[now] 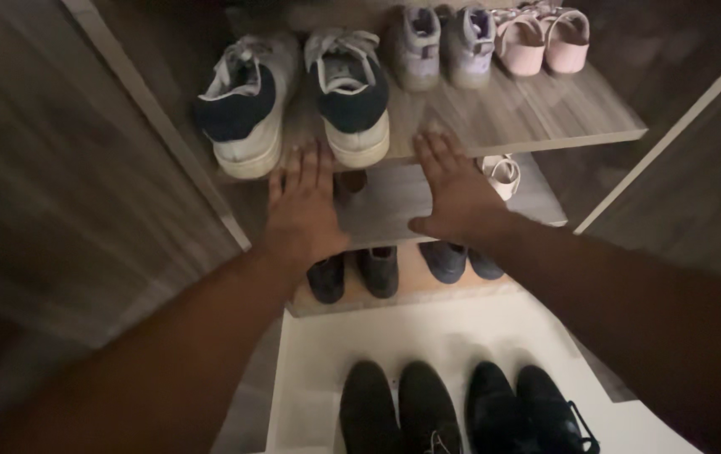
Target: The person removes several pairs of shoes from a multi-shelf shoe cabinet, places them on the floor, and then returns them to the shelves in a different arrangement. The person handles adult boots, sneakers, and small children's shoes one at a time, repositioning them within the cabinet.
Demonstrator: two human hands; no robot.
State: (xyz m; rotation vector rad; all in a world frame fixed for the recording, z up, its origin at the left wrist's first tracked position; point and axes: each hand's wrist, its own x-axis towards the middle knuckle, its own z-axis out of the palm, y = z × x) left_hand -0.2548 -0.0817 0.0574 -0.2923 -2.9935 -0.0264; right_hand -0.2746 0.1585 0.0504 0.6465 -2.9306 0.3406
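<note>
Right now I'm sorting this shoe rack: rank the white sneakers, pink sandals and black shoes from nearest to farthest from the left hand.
1. White sneakers, top shelf, at the left hand's fingertips.
2. Black shoes, bottom, on the white board.
3. Pink sandals, top shelf, far right.

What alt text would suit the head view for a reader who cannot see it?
Two bare hands, left hand and right hand, reach open-palmed toward white low-top sneakers with dark navy collars on a grey wood-grain shoe shelf. Small pink sandals sit further right; black leather shoes stand below.
</note>
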